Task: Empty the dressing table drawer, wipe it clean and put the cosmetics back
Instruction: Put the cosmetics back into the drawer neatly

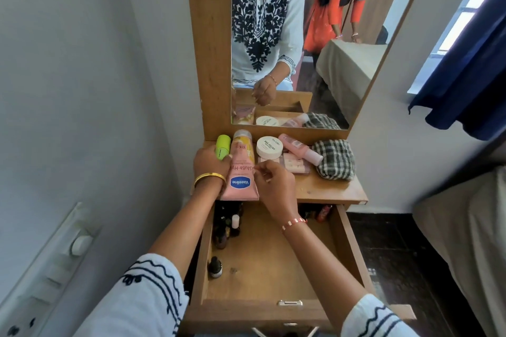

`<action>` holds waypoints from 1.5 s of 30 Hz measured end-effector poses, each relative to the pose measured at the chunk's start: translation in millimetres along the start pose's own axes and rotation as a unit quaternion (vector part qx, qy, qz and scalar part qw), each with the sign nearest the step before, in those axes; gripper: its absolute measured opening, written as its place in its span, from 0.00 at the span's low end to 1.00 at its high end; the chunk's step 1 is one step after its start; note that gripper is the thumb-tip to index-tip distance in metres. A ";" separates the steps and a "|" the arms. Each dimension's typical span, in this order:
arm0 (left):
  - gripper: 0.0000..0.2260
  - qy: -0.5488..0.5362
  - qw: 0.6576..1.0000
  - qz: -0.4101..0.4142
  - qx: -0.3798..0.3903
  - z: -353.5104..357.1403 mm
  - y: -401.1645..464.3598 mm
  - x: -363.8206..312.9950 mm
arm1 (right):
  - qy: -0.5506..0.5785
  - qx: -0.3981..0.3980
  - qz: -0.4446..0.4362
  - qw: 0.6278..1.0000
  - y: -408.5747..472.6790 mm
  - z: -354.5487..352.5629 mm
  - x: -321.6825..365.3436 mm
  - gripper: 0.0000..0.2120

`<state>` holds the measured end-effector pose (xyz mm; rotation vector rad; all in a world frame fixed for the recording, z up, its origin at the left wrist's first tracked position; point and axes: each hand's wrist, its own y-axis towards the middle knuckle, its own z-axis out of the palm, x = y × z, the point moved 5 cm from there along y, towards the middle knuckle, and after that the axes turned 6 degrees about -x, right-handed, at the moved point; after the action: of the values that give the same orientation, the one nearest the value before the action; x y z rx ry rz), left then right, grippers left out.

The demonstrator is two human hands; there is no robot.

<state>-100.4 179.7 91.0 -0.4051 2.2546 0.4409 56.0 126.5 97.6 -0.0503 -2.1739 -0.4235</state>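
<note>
Emptying the drawer: the left hand is gripping a lime-green tube at the far-left corner of the table, while the right hand is resting its loosely curled fingers against the edge of the pink Vaseline tube; whether it is pinching the tube cannot be told. That tube is lying flat with its crimped end overhanging the table's front edge above the open drawer, so a nudge from either wrist could be tipping it back inside. Several small dark bottles are standing in the drawer's far-left corner, a dropper bottle is standing apart by the left wall, and a red item is showing at the far right, partly hidden under the tabletop; reaching past them risks toppling them. A white jar, a pink bottle, a flat pink case and a checked cloth are crowding the table before the mirror, leaving little room for more
</note>
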 end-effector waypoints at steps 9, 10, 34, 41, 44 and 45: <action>0.17 -0.220 0.961 -0.162 -0.031 -9.3 -3.0 25.1 | 0.034 0.011 0.015 0.999 -1.1 -0.6 -0.7 0.07; 0.16 -0.279 0.941 -0.184 -0.045 -11.2 -10.0 28.2 | 0.039 0.013 0.015 0.999 -1.8 -0.9 1.7 0.07; 0.07 -0.458 0.839 -0.181 0.233 4.1 -121.4 -20.9 | 0.213 0.012 0.124 0.969 -10.7 -33.4 -4.8 0.08; 0.17 -0.513 0.787 -0.258 0.227 16.4 -108.1 -22.1 | -0.021 0.011 0.062 0.998 32.3 -39.0 -18.1 0.16; 0.19 -0.514 0.780 -0.268 0.237 20.6 -95.9 -27.1 | -0.143 0.031 -0.026 0.989 47.9 -31.4 -7.0 0.19; 0.19 -0.514 0.779 -0.271 0.236 21.8 -91.8 -28.3 | -0.182 0.039 -0.051 0.981 52.3 -27.7 -3.2 0.20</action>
<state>-29.7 111.7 81.8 -0.3861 1.0275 -0.2091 89.3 167.3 124.8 0.0310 -2.5610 -0.4109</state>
